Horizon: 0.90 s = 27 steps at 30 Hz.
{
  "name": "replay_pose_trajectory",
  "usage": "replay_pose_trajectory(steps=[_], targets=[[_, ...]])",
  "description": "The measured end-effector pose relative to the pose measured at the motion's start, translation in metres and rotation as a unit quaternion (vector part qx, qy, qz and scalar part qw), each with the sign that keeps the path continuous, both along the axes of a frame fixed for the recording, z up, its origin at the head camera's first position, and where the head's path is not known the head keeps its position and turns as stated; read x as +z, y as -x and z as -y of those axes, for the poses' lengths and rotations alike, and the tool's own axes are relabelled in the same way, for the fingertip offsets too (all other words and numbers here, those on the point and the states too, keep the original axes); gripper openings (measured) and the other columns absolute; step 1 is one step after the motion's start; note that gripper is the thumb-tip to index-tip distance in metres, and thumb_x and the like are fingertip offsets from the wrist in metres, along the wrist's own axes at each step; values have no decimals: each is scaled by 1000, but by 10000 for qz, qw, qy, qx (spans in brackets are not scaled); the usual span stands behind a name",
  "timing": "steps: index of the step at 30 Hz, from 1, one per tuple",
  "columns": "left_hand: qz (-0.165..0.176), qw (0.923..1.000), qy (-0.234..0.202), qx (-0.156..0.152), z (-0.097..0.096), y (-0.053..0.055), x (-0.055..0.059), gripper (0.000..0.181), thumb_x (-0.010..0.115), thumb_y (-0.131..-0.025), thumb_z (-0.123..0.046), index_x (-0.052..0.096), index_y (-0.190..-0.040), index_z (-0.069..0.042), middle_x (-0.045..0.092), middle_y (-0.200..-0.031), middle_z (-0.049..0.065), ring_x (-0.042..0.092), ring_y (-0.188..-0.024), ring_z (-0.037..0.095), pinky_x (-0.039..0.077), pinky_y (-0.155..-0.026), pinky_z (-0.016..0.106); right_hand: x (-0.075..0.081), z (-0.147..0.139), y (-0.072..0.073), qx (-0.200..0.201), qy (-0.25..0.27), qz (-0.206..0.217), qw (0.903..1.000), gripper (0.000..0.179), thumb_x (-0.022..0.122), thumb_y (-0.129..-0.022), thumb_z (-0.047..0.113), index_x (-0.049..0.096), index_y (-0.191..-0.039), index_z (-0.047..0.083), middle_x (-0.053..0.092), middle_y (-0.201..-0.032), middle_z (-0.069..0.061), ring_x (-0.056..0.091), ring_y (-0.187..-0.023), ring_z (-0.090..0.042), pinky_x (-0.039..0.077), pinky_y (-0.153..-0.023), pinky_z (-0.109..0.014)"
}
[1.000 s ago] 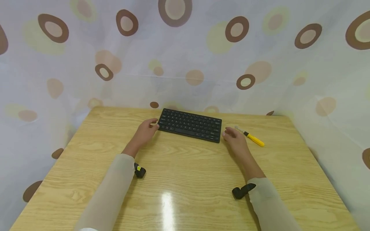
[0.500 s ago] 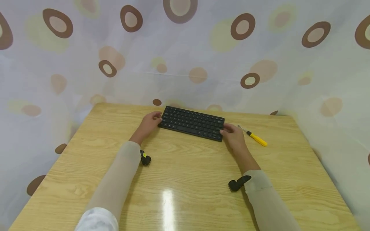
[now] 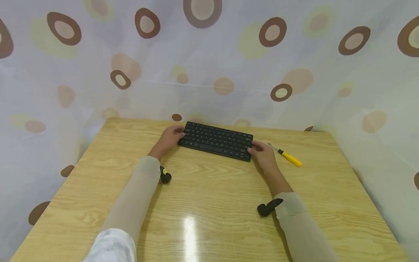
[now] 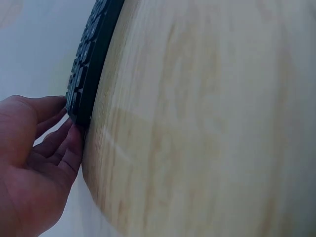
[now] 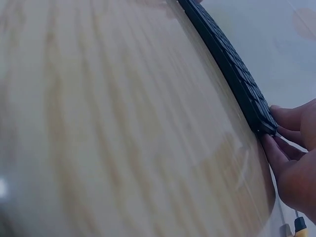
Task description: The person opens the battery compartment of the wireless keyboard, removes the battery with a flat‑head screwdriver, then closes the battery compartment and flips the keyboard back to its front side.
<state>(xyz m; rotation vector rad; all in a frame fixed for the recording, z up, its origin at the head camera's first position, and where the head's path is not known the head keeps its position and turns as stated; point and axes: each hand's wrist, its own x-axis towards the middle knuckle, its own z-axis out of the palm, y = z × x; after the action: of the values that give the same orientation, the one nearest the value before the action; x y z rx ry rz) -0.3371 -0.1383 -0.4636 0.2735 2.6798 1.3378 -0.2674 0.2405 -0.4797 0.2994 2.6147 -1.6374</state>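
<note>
A black keyboard (image 3: 216, 142) lies at a slight slant near the back of the wooden table, its right end nearer to me. My left hand (image 3: 169, 139) pinches its left end. In the left wrist view the thumb (image 4: 47, 106) is at the top edge and the other fingers are low against the end. At the right end, my right hand (image 3: 266, 156) pinches the keyboard in the same way, as the right wrist view shows, with the thumb (image 5: 286, 117) at the key side. The undersides of the fingertips are partly hidden by the keyboard.
To the right of my right hand lies a screwdriver (image 3: 290, 158) with a yellow handle. The wooden table (image 3: 209, 193) reaches back to a patterned cloth (image 3: 196, 65), which also hangs at both sides.
Both hands have closed in from just beside the keyboard and taken hold of its two ends. The keyboard has hardly shifted; the head view has tilted slightly. The screwdriver stays put.
</note>
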Motion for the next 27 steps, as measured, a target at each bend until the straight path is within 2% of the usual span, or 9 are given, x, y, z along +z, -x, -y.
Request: replay_pose_trajectory(steps=[8, 15, 27], targets=[[17, 10000, 44, -18, 1, 10, -7, 40, 53, -105, -20, 55, -142, -5, 57, -138, 19, 55, -127, 33, 44, -109, 47, 0, 2, 1, -49, -162, -16, 9999, 48, 63, -101, 21, 52, -147, 10, 56, -142, -19, 49, -134, -33, 38, -114, -47], [45, 9999, 102, -14, 1, 14, -7, 38, 55, -104, -19, 57, -140, -7, 58, -136, 18, 56, -126, 34, 44, -109, 48, -4, 2, 3, -27, -249, -121, 9996, 47, 63, -101, 20, 53, -147, 9, 56, -138, -19, 51, -130, -33, 41, -111, -47], [217, 9996, 151, 75, -1, 10, -1, 37, 56, -104, -18, 58, -139, -8, 58, -136, 18, 55, -126, 32, 46, -107, 47, 0, 5, 3, -95, -353, -17, 9993, 45, 62, -102, 18, 54, -145, 8, 57, -135, -18, 52, -126, -32, 42, -108, -46]])
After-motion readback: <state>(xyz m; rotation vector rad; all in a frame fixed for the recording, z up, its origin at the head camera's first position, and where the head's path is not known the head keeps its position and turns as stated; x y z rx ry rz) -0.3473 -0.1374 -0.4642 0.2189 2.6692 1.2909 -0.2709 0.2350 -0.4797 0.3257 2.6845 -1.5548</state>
